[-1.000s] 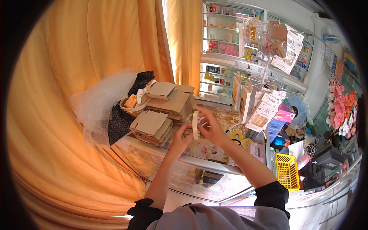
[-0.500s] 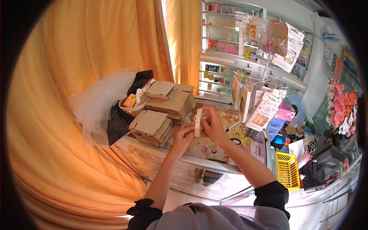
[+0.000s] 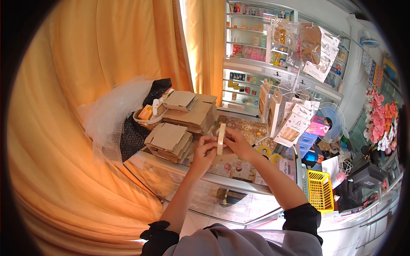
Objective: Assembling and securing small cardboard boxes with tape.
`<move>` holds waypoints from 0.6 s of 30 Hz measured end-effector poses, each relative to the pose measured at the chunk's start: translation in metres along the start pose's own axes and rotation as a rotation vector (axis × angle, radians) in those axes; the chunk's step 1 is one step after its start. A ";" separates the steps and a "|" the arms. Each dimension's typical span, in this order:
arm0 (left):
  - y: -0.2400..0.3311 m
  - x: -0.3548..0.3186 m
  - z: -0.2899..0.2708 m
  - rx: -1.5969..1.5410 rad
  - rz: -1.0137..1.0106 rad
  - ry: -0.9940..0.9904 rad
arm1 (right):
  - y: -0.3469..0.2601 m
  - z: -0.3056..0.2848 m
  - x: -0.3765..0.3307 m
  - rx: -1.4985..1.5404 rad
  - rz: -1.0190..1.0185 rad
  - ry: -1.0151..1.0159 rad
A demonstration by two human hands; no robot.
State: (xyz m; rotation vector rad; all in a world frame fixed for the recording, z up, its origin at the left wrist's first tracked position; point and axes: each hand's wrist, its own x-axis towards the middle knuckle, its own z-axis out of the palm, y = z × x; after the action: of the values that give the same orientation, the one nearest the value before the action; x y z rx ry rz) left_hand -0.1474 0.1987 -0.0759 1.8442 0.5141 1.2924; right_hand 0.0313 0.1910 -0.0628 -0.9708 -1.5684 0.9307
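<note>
A narrow cream-coloured roll of tape [image 3: 221, 139] stands on edge between my two hands, above the glass counter. From the left, the bent fingers of my left hand [image 3: 204, 152] close against its lower part. My right hand [image 3: 238, 144] grips it from the other side, its fingers curled at the ring. Parts of the fingertips are hidden behind the roll. Left of my hands sits a small stack of folded cardboard boxes [image 3: 169, 141], with a taller cardboard stack [image 3: 192, 115] behind it. Yellow tape rolls [image 3: 264, 151] lie on the counter to the right.
Bubble wrap [image 3: 113, 119] and a basket of small items [image 3: 149, 119] are at the left, beside an orange curtain [image 3: 64, 128]. At the right stand a rotating rack of hanging packets [image 3: 294, 123], a fan [image 3: 332, 121] and a yellow basket [image 3: 320, 192]. Shelves [image 3: 245, 38] rise behind.
My right hand has come down along the roll, its fingers no longer reaching over the top. The roll has dropped very slightly. My left hand keeps nearly the same place.
</note>
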 end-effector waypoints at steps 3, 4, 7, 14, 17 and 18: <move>0.022 -0.002 -0.005 -0.010 0.120 -0.021 | -0.003 0.002 -0.003 -0.002 -0.081 0.053; 0.032 -0.003 -0.007 -0.004 0.189 -0.051 | -0.004 0.000 -0.003 -0.030 -0.083 0.053; 0.036 -0.002 -0.006 -0.002 0.259 -0.172 | -0.006 -0.001 -0.006 -0.064 -0.048 0.061; 0.022 -0.009 -0.007 0.034 0.120 -0.151 | -0.034 0.012 -0.012 0.051 0.145 0.091; 0.019 -0.009 -0.005 -0.096 0.078 -0.147 | -0.024 0.005 -0.010 -0.050 0.081 0.075; 0.019 -0.009 -0.004 -0.085 0.077 -0.170 | -0.021 0.002 -0.010 -0.053 0.079 0.076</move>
State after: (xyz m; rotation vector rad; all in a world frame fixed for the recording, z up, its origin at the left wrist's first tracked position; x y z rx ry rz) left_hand -0.1569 0.1828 -0.0654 1.8977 0.2956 1.1761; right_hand 0.0278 0.1736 -0.0481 -1.1001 -1.5062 0.9000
